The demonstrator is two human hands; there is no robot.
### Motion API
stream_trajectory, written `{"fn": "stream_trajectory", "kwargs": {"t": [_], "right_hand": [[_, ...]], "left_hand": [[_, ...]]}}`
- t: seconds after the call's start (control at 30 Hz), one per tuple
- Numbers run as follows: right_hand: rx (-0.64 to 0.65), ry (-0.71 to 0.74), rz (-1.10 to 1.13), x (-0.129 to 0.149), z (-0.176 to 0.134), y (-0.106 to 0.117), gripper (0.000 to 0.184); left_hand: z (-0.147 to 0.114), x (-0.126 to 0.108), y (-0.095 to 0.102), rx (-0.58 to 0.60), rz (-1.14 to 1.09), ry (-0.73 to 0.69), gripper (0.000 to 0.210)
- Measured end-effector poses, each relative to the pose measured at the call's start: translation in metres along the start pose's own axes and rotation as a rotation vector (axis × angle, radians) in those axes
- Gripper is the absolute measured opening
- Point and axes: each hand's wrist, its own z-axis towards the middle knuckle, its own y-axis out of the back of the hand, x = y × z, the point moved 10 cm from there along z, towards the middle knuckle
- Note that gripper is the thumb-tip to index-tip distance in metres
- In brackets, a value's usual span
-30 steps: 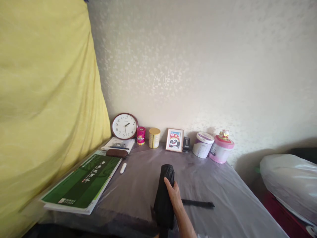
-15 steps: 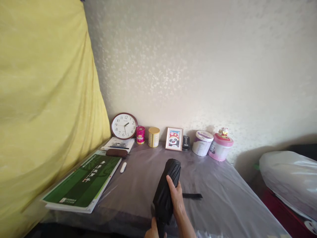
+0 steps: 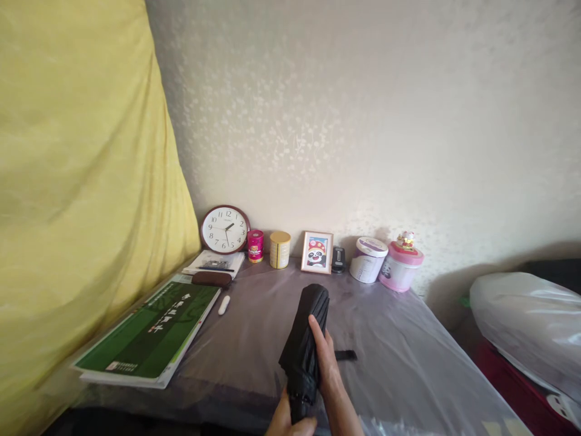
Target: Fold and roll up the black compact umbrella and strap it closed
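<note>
A folded black umbrella [image 3: 303, 345] is held above the front of the table, its top tilted away from me and slightly right. My left hand [image 3: 290, 419] is wrapped round its handle at the bottom edge of the view. Along the right side of the folded cloth lies my right hand [image 3: 325, 357], thumb up on the fabric and the other fingers hidden behind. A black strap [image 3: 346, 355] sticks out to the right from behind this hand.
A grey covered table [image 3: 385, 339] carries a green book [image 3: 154, 330], a brown case [image 3: 212, 278] and a small white object [image 3: 224, 305]. Along the wall stand a clock [image 3: 225, 229], pink tin [image 3: 255, 246], yellow-lidded can [image 3: 280, 250], panda picture frame [image 3: 316, 252] and two tubs [image 3: 368, 260].
Both hands stay on the umbrella. My left hand has come up slightly and shows more around the handle. The strap sticks out less far to the right.
</note>
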Motion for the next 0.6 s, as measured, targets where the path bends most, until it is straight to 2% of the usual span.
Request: {"fn": "stream_trajectory", "kwargs": {"t": [0.1, 0.23, 0.33, 0.4, 0.47, 0.53, 0.6], "right_hand": [[0.010, -0.004, 0.002, -0.002, -0.005, -0.006, 0.063], [-0.015, -0.027, 0.051, -0.008, -0.009, -0.008, 0.066], [-0.042, -0.058, 0.089, -0.011, -0.011, -0.004, 0.063], [-0.026, -0.083, 0.108, -0.012, -0.012, -0.005, 0.060], [0.012, -0.091, 0.116, -0.011, -0.014, -0.007, 0.058], [0.032, -0.074, 0.107, -0.008, -0.015, -0.008, 0.057], [0.032, -0.043, 0.083, -0.005, -0.015, -0.007, 0.057]], "left_hand": [[0.008, 0.003, 0.014, -0.130, 0.200, -0.081, 0.071], [0.012, 0.013, 0.028, -0.173, 0.473, 0.022, 0.080], [0.004, -0.012, 0.022, -0.073, 0.305, -0.112, 0.085], [-0.008, -0.033, 0.008, 0.097, 0.063, -0.195, 0.082], [-0.017, -0.036, -0.007, 0.239, -0.109, -0.093, 0.072], [-0.020, -0.033, -0.011, 0.235, -0.130, -0.031, 0.069], [-0.016, -0.026, -0.008, 0.159, -0.078, -0.026, 0.069]]}}
